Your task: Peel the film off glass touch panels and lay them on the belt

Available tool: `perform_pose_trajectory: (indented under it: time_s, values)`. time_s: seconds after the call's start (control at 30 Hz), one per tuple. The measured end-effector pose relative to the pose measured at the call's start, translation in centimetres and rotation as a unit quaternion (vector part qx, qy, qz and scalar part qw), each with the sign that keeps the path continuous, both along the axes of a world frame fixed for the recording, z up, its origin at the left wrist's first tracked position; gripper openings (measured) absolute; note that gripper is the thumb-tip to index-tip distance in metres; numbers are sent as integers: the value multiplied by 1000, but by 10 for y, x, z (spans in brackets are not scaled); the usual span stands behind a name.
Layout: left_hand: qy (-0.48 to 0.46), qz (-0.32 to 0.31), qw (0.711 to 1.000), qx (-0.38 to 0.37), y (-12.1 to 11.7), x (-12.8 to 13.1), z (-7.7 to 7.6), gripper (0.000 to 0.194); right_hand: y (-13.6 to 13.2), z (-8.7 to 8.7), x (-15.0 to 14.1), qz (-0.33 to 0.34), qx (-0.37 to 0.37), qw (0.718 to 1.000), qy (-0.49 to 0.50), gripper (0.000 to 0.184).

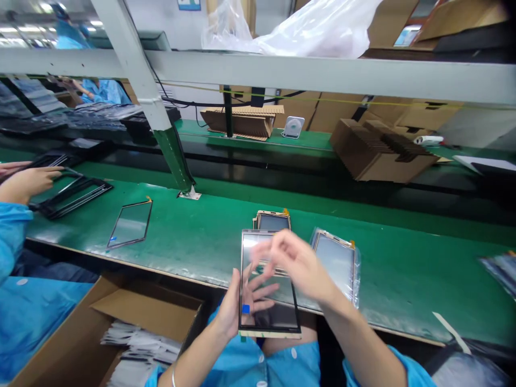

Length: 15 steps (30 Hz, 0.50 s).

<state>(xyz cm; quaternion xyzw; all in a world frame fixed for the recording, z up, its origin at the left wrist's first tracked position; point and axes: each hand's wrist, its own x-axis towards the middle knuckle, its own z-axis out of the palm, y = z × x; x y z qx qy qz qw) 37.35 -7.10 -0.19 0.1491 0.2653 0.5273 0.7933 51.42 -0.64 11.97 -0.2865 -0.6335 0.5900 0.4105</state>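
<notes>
Green matting (403,285) tops the long workbench, and over its near edge a rectangular glass touch panel (269,317) with a dark border is tilted up in front of the person's chest, with a pale strip along its lower edge and a small blue tag (245,309) near its left side. The left hand (236,306) has hold of the panel at that side, fingers spread wide, and a thin bangle (173,377) circles the wrist. The right hand (296,263) is over the panel's upper half, fingers half curled and blurred; whether it touches the glass cannot be told.

Just behind lies a second panel (273,220) with an orange tab, and beside it a third panel (334,263) sits in a clear plastic bag. Further left on the mat lies a bare panel (129,224). A co-worker's hand (28,183) is at black frames (72,196) on the left, a blue sleeve (12,236) just below it. Under the bench edge an open cardboard box (149,306) holds stacked white sheets (137,344). Beyond, a grey steel rack (137,59) crosses the view, with corrugated cardboard dividers (379,150) on a rear green shelf and plastic sheeting (290,27) overhead.
</notes>
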Motion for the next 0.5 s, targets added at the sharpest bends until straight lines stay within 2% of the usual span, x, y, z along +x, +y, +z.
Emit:
perform_pose_trajectory:
  time_s: [0.03, 0.07, 0.1, 0.13, 0.17, 0.2, 0.23, 0.27, 0.33, 0.37, 0.43, 0.5]
  values:
    - [-7, -6, 1000, 6, -2, 0, -1, 69, 13, 11, 5, -97, 52, 993, 46, 12]
    - [-7, -8, 1000, 15, -3, -2, 0, 68, 23, 19, 13, -227, 134, 960, 93, 11]
    - [2, -7, 1000, 23, -5, -4, 1, 64, 29, 23, 23, -363, 220, 896, 131, 9]
    - [17, -1, 999, 31, -6, -6, 4, 60, 32, 21, 33, -474, 287, 818, 152, 9]
    - [35, 10, 999, 37, -6, -9, 7, 57, 29, 15, 43, -547, 326, 757, 147, 9]
    - [51, 23, 998, 43, -5, -13, 10, 56, 22, 3, 51, -586, 336, 728, 117, 9]
    - [64, 39, 996, 50, -5, -15, 12, 56, 12, -14, 56, -578, 310, 751, 69, 7]
    - [71, 58, 994, 59, -3, -18, 15, 55, -1, -33, 59, -539, 263, 800, 4, 5]
    - [77, 94, 989, 81, -1, -20, 20, 53, -31, -74, 57, -384, 122, 909, -109, 9]
    - [80, 109, 986, 92, 0, -21, 22, 51, -45, -92, 53, -332, 63, 934, -117, 12]
    - [86, 128, 982, 113, 0, -19, 25, 48, -67, -117, 44, -282, -14, 954, -98, 16]
    - [92, 136, 978, 128, -1, -17, 29, 45, -77, -127, 37, -292, -34, 953, -73, 16]
